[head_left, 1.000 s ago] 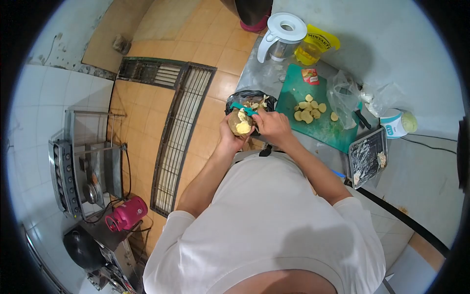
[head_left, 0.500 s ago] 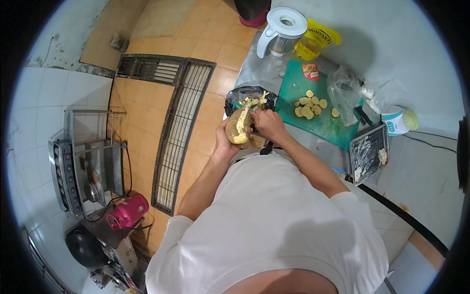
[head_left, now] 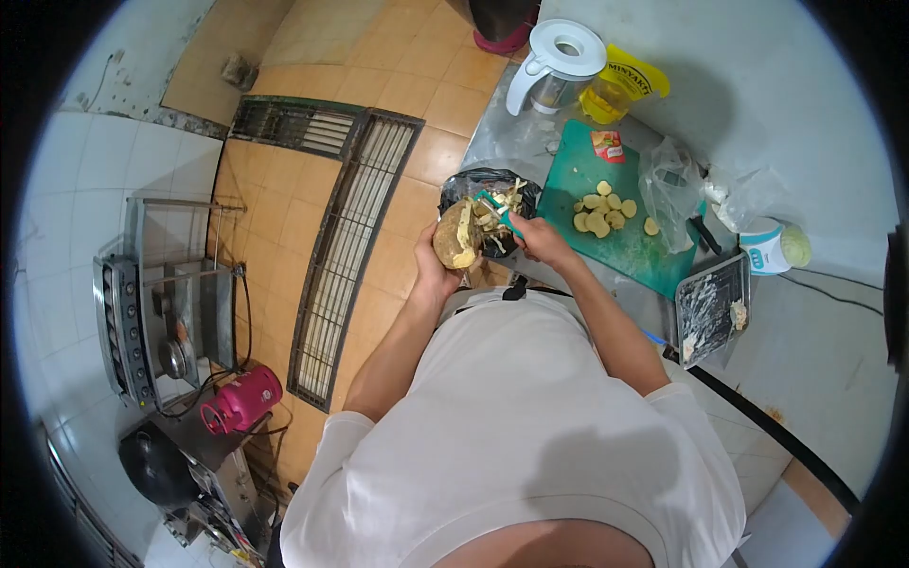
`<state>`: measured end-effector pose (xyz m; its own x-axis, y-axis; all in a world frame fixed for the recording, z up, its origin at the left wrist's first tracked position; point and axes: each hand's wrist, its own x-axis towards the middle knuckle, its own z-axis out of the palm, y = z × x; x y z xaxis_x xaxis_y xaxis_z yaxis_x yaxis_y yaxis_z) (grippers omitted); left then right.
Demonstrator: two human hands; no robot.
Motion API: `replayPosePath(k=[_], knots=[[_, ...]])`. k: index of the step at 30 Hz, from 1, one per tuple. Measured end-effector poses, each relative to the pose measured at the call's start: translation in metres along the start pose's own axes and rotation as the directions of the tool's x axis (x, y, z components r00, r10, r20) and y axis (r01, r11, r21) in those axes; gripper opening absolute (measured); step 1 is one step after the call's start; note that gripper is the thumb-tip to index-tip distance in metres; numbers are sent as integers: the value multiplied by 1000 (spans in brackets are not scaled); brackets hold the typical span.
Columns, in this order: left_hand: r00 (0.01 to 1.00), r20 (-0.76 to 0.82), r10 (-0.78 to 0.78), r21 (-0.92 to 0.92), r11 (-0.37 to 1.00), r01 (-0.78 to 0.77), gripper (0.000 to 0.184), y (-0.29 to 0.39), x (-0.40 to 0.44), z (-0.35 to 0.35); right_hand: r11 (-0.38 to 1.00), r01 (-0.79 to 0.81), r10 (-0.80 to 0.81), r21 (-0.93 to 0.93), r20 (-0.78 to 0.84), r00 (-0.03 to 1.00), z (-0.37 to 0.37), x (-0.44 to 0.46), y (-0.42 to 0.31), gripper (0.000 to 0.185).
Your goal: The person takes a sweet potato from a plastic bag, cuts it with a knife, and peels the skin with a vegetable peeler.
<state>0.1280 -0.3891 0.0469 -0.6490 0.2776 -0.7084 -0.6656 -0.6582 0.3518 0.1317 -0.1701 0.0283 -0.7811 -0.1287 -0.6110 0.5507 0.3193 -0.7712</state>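
Tuber (head_left: 449, 239) axis points away from torso (head_left: 511, 407); left hand (head_left: 431, 269) clasps it; right hand (head_left: 543, 240), closed around peeler (head_left: 509, 221), lies rightward

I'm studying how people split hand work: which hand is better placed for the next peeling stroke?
Probably the right: the right hand grips the peeler, its head close to the potato, while the left hand is occupied supporting the potato.

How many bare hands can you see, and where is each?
2. The left hand cradles a partly peeled potato; the right hand holds a green peeler beside it, by the black bag.
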Motion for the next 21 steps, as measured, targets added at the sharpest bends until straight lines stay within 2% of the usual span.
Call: replayPosePath(k=[2, 4, 7, 16, 17, 18, 19, 20, 21], knots=[[999, 39, -20, -11, 1000, 20, 53, 2, 0, 0, 972, -85, 58, 220, 123, 991, 0, -2, -3, 59], [997, 62, -44, -27, 999, 45, 55, 3, -2, 4, 874, -197, 78, 444, 272, 959, -4, -17, -24, 58], [970, 234, -69, -32, 996, 79, 57, 4, 6, -4, 755, -304, 6, 581, 457, 889, -9, -14, -18, 59], [960, 263, -93, -16, 995, 101, 58, 5, 8, 0, 826, -195, 23, 528, 315, 949, -5, -19, -25, 58], [966, 246, -77, -26, 996, 86, 57, 4, 8, 0, 900, 54, -129, 433, 145, 981, -1, -11, -15, 53], [972, 227, -60, -38, 997, 71, 57, 2, 8, 2, 913, 289, -301, 288, -3, 954, 6, -6, -13, 47], [977, 207, -43, -50, 997, 55, 56, 1, 7, 4, 865, 490, -479, 108, -118, 870, 10, -3, -10, 42], [985, 173, -14, -70, 997, 27, 55, -1, 7, 5, 839, 544, -541, -28, -151, 827, 9, -4, -4, 36], [990, 139, 15, -89, 996, -3, 54, -2, 9, 7, 796, 583, -605, -164, -173, 777, 8, -29, -35, 31]])
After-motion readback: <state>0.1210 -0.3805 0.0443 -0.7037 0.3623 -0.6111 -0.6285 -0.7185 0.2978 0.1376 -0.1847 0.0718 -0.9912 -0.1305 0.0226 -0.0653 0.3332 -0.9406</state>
